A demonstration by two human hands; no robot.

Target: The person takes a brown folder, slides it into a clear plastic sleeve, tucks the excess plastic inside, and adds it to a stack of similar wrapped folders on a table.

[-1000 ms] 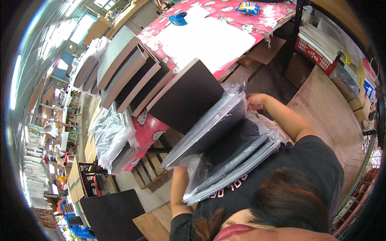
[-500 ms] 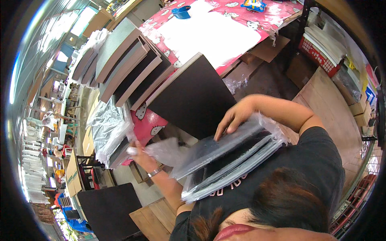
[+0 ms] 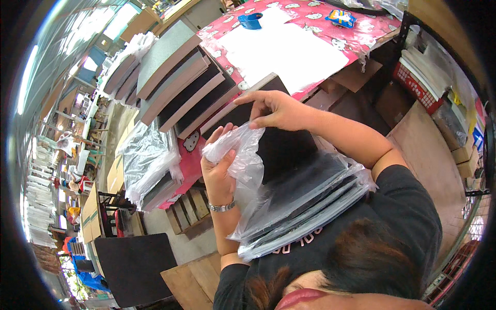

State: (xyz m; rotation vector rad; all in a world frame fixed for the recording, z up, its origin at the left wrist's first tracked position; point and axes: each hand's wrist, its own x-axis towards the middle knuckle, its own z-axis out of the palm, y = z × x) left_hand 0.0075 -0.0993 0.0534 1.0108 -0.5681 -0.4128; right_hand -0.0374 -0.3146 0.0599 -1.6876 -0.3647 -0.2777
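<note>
A stack of dark flat panels in clear plastic bags (image 3: 305, 206) rests tilted against my body. The loose mouth of the top plastic bag (image 3: 245, 155) is gathered upward, away from the panels. My left hand (image 3: 219, 168) grips this bunched plastic between thumb and fingers. Above it, my right hand (image 3: 276, 111) has its thumb and curled fingers at the bag's upper corner, with the index finger stretched out to the left. Behind the bag stands a large dark panel (image 3: 289, 150), partly hidden by the plastic and my hands.
Thick grey-topped boards (image 3: 168, 57) lean in a row at the left of a pink patterned table (image 3: 374, 36). White sheets (image 3: 284, 51), a blue tape dispenser (image 3: 250, 21) and a blue packet (image 3: 341, 18) lie on it. Bagged panels (image 3: 147, 160) sit left; a red basket (image 3: 416, 88) stands right.
My left hand has risen and moved right, bringing up the bag's loose mouth. My right hand has left the stack's top and moved up and left to the plastic.
</note>
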